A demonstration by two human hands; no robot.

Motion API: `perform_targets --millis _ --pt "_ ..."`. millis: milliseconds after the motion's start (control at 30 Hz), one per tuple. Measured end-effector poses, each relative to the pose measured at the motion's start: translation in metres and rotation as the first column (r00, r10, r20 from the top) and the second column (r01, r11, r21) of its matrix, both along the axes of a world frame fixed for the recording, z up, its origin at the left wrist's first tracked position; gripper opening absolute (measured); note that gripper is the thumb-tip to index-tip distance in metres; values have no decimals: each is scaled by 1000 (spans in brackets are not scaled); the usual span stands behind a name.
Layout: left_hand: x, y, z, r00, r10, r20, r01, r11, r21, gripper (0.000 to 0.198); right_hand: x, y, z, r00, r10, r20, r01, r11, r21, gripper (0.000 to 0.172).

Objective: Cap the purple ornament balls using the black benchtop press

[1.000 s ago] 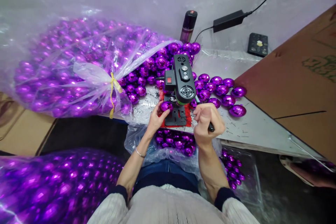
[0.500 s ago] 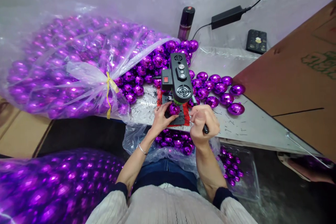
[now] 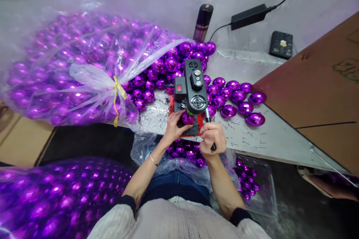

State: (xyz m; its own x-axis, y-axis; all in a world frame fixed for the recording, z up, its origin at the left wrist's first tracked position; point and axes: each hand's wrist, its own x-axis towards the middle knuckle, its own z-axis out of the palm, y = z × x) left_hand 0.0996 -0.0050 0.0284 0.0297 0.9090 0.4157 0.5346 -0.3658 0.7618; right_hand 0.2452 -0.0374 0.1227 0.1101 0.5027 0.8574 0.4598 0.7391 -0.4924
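Observation:
My left hand [image 3: 174, 127] holds a shiny purple faceted ball ornament [image 3: 187, 118] between thumb and fingers, under the front end of a small black press machine [image 3: 196, 86]. The machine has a red switch and round grilles on top. Its underside, where it meets the ball, is mostly hidden. My right hand [image 3: 213, 138] is wrapped round the black-gripped lever [image 3: 208, 115] at the machine's right side. Beneath the ball lies the machine's black base plate [image 3: 192, 131], on a red patch of the table.
Loose purple balls [image 3: 238, 96] lie right of the machine, beside a large cardboard sheet [image 3: 314, 93]. A tied plastic bag of balls [image 3: 84, 71] fills the left. Behind stand a spray can [image 3: 203, 22], a power adapter [image 3: 249, 16] and a dark case [image 3: 281, 44]. More balls [image 3: 190, 153] sit in plastic at my lap.
My right hand has moved slightly left and down with the lever, turning its grip. My left hand stays at the ball under the machine. The whole view has shifted a little.

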Motion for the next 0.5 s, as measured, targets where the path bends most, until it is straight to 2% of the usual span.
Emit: perform_targets --millis 200,500 --pt "-1 -1 0 1000 -6 -18 5 1000 -12 67 -3 5 -18 998 -56 -27 58 995 76 34" --pt "0 -3 2 1000 1 13 0 997 -80 68 -6 7 -31 988 69 -141 -61 996 57 36"
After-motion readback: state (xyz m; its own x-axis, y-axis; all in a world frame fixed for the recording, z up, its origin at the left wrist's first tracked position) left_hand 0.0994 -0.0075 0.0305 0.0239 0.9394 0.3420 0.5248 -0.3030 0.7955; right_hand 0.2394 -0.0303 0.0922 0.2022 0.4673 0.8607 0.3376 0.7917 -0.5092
